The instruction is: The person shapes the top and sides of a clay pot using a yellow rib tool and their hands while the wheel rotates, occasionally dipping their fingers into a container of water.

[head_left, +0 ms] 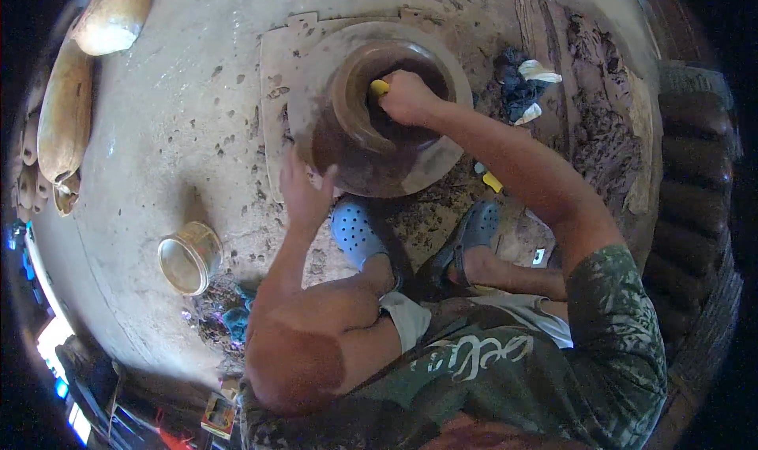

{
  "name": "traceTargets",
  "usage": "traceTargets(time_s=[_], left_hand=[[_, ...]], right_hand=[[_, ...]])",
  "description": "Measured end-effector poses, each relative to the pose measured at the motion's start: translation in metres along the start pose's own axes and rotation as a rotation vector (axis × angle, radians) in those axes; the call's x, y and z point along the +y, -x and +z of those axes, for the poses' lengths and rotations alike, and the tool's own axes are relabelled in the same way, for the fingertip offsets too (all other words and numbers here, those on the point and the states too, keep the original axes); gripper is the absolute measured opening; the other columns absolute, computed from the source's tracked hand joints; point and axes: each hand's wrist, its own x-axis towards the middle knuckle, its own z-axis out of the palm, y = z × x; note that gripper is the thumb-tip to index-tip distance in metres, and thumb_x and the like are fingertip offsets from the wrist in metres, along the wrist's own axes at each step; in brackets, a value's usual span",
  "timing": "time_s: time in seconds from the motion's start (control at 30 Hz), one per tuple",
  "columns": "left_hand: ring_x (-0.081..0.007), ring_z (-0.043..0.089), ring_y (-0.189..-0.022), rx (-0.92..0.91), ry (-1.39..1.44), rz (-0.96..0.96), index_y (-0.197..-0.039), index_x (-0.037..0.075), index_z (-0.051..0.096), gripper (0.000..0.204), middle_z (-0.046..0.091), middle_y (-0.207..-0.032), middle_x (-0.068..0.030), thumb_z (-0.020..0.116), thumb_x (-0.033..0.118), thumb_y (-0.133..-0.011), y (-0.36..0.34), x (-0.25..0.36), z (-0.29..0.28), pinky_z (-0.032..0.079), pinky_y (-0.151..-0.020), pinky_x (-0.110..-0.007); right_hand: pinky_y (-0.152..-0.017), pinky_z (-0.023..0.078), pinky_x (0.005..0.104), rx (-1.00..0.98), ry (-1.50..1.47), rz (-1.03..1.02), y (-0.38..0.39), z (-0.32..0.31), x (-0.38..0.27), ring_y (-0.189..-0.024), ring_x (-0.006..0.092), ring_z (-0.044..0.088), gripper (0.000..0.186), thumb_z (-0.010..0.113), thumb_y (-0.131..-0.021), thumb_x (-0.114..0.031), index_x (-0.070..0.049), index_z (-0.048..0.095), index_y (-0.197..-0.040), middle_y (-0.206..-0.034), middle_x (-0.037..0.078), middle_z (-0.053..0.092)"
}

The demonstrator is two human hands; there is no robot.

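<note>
A wide brown clay vessel [350,103] with a thick, wet-looking rim sits on a round potter's wheel [304,87]. My right hand [409,99] reaches down inside it, its fingers closed on a small yellow piece [380,88] that lies close to the inner wall. Most of that piece is covered by the fingers, so its kind cannot be told. At the wheel's near left edge is my left hand [306,193], fingers and thumb spread, holding nothing. Whether it touches the wheel's edge is unclear.
My feet in blue clogs [355,230] stand close to the wheel. A bucket [189,258] is at the left. Another yellow piece [492,182] lies right of the wheel, below dark cloth [517,87]. Wet clay [604,126] covers ground farther right; large tan vessels [65,110] stand far left.
</note>
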Motion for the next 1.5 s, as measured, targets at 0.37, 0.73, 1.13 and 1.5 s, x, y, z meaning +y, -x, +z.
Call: traceTargets(time_s=[0.37, 0.73, 1.13, 1.5], left_hand=[[-0.0349, 0.062, -0.119, -0.124, 0.318, -0.616, -0.137, -0.009, 0.053, 0.056, 0.063, -0.132, -0.025, 0.048, 0.04, -0.11, 0.044, -0.003, 0.065, 0.047, -0.101, -0.047], [-0.0456, 0.036, -0.147, 0.072, 0.229, -0.238, -0.151, -0.007, 0.042, 0.073, 0.036, -0.158, -0.0321, 0.068, 0.036, -0.099, 0.013, -0.007, 0.046, 0.026, -0.122, -0.053], [-0.0471, 0.011, -0.158, -0.422, -0.3, 0.212, -0.165, 0.007, 0.026, 0.112, 0.009, -0.173, -0.0249, 0.075, 0.063, -0.081, -0.05, -0.012, 0.0, 0.01, -0.123, -0.07], [-0.0426, 0.038, -0.148, -0.425, -0.433, 0.029, -0.153, -0.004, 0.043, 0.088, 0.04, -0.16, -0.026, 0.073, 0.042, -0.085, -0.06, 0.041, 0.019, 0.016, -0.124, -0.065]], right_hand=[[-0.085, 0.056, 0.049, -0.076, 0.005, -0.054, 0.004, 0.002, -0.001, -0.097, 0.0435, 0.072, 0.026, 0.063, -0.086, -0.01, -0.002, 0.075, -0.107, -0.1, 0.026, 0.074], [-0.085, 0.056, 0.0509, -0.166, 0.168, -0.282, 0.001, -0.006, 0.007, -0.095, 0.0454, 0.071, 0.026, 0.06, -0.082, -0.008, 0.0, 0.076, -0.101, -0.098, 0.028, 0.073], [-0.085, 0.057, 0.0492, -0.212, 0.065, -0.151, -0.005, -0.002, 0.004, -0.098, 0.0435, 0.072, 0.032, 0.06, -0.077, -0.004, -0.002, 0.075, -0.105, -0.103, 0.025, 0.074], [-0.087, 0.057, 0.0502, -0.242, 0.167, -0.186, 0.0, -0.018, 0.012, -0.101, 0.045, 0.07, 0.032, 0.06, -0.077, -0.005, 0.002, 0.074, -0.105, -0.103, 0.028, 0.072]])
